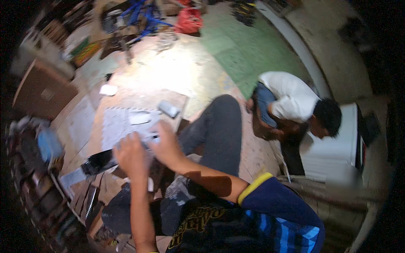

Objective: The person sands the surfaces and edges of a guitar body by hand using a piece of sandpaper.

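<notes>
My left hand (130,156) is closed over one end of a long, shiny black thing (99,162), which juts out to the left. Its exact kind is too blurred to tell. Close beside it, my right hand (166,145) has its fingers bent together, and whatever they hold is hidden. Both hands are over the near edge of a pale sheet with a jagged border (116,120). On that sheet lies a flat white piece (140,118). A small grey block (168,109) rests just beyond my right hand.
To the right, a person in a white shirt (291,92) crouches by a large white panel (333,147). A cardboard box (44,90) stands at the left. At the back are a red bag (188,20) and blue tubing (145,19). My bent knee (225,109) rises beside the work.
</notes>
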### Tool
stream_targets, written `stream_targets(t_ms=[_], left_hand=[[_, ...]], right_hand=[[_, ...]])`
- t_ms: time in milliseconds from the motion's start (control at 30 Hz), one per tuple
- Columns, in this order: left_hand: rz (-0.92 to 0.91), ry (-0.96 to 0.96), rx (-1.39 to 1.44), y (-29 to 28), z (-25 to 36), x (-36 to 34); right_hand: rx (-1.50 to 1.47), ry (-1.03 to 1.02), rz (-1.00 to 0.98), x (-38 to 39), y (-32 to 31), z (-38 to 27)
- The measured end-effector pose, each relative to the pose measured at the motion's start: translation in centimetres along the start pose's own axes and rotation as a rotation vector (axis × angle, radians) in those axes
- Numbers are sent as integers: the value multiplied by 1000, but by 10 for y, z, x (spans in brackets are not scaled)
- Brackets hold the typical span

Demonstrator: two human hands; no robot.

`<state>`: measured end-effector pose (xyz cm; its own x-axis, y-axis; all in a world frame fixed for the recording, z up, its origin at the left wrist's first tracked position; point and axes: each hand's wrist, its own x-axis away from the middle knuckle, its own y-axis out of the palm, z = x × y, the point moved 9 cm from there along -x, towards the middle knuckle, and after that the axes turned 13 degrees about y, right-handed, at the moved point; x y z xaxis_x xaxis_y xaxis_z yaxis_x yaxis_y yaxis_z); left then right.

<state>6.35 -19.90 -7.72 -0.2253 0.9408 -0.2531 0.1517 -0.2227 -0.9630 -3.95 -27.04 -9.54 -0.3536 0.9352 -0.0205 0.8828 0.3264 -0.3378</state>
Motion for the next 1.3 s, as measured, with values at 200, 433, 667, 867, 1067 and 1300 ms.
stream_targets(t_ms=[200, 433, 667, 867, 1067, 1300], left_hand=[[-95, -34, -43, 0, -6, -4], [-45, 18, -40, -2, -10, -4], [-27, 6, -82, 1, -15, 1], [20, -4, -121, -4, -18, 0], [-46, -16, -90, -9, -11, -2], [-40, -26, -52, -12, -10, -3]], right_hand=[[-21, 1, -64, 17, -2, -2], [-34, 67, -78, 16, 2, -2], [-23, -18, -88, 10, 12, -7], [-93, -21, -60, 16, 10, -9], [-73, -29, -104, 12, 9, -11], [-43, -26, -94, 13, 12, -6]])
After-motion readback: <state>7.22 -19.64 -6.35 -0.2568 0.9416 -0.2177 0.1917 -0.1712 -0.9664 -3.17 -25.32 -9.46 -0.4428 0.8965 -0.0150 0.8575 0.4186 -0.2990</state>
